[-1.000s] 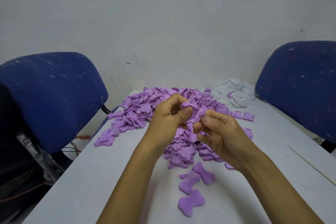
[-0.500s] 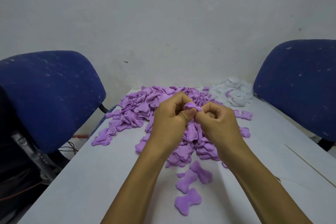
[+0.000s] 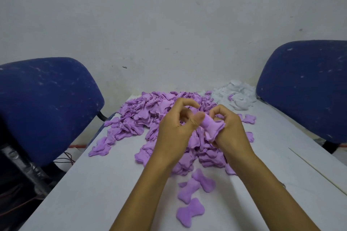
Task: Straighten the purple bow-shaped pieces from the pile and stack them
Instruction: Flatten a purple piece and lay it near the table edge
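A big pile of purple bow-shaped pieces point(image 3: 142, 116) covers the far half of the white table point(image 3: 90, 189). Above its near edge both hands hold one purple bow piece point(image 3: 212, 127). My left hand point(image 3: 174, 133) pinches the piece's left end between thumb and fingers. My right hand point(image 3: 231, 129) grips its right end, and the fabric bulges out between the hands. Three straightened bow pieces point(image 3: 195, 191) lie loose on the table just in front of the pile, below my wrists.
A smaller heap of white pieces point(image 3: 236, 95) sits at the table's far right corner. Blue chairs stand at the left point(image 3: 47, 103) and the right point(image 3: 308, 84). A white wall closes off the far side. Cables lie on the floor at the left point(image 3: 65, 157).
The hands have drawn slightly apart. The piece, bunched up and mostly hidden between the fingertips half a second ago, now shows stretched out between them.
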Demonstrator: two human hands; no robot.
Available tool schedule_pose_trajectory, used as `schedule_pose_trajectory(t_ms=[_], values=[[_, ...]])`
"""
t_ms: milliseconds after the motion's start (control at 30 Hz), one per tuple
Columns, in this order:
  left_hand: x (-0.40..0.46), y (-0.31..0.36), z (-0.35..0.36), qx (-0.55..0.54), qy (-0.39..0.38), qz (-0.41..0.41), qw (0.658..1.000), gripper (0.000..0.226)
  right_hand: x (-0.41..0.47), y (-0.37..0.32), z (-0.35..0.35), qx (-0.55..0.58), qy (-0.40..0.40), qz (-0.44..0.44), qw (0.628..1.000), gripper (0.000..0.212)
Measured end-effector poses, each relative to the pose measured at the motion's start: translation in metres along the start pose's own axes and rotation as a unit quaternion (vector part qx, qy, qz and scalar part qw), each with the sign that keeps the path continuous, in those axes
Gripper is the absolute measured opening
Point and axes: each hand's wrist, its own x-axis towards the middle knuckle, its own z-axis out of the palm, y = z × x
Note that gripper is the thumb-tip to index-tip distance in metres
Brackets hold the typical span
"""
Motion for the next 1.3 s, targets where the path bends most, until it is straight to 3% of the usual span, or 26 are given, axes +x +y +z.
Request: schedule_pose_trajectory(t_ms=[100, 233, 333, 400, 500, 600, 700, 833, 967, 1100, 1233, 1300], values=[[0.001, -0.003, -0.006, -0.034, -0.024, -0.03, 0.999, 0.012, -0.005, -0.007, 0.003, -0.009, -0.04, -0.006, 0.999, 0.023], [-0.002, -0.002, -0.006, -0.072, 0.02, -0.041, 0.996, 0.016, -0.01, -0.015, 0.001, 0.045, -0.143, 0.036, 0.988, 0.012], [0.001, -0.002, -0.01, -0.06, 0.068, -0.054, 0.994, 0.018, -0.01, -0.017, -0.009, 0.062, -0.225, 0.071, 0.97, 0.024], [0.005, -0.004, -0.019, -0.043, 0.103, -0.07, 0.991, 0.012, -0.008, -0.014, -0.014, -0.035, -0.222, 0.006, 0.974, 0.043], [0.004, -0.003, -0.027, -0.029, 0.074, -0.113, 0.99, 0.004, -0.008, -0.011, -0.01, -0.17, -0.143, -0.196, 0.955, 0.056], [0.002, -0.001, -0.025, -0.035, 0.043, -0.159, 0.986, 0.007, -0.008, -0.004, 0.001, -0.202, -0.079, -0.33, 0.919, 0.033], [0.004, 0.0, -0.026, -0.094, 0.053, -0.217, 0.97, 0.014, -0.011, -0.002, 0.008, -0.225, -0.033, -0.364, 0.903, 0.009], [0.008, 0.0, -0.034, -0.195, 0.099, -0.267, 0.939, 0.02, -0.013, -0.01, 0.012, -0.171, -0.152, -0.243, 0.943, 0.008], [0.007, -0.004, -0.035, -0.205, 0.105, -0.297, 0.926, 0.034, -0.016, -0.015, 0.015, 0.002, -0.342, -0.019, 0.939, 0.043], [0.007, -0.006, -0.039, -0.181, 0.061, -0.23, 0.954, 0.023, -0.014, -0.013, 0.01, 0.229, -0.357, 0.136, 0.895, 0.036], [0.003, -0.007, -0.047, -0.104, -0.083, -0.128, 0.983, 0.032, -0.007, -0.007, -0.001, 0.356, -0.361, 0.158, 0.847, 0.031], [-0.002, -0.008, -0.045, -0.08, -0.107, -0.07, 0.989, 0.021, -0.006, -0.006, -0.003, 0.362, -0.375, 0.16, 0.838, 0.041]])
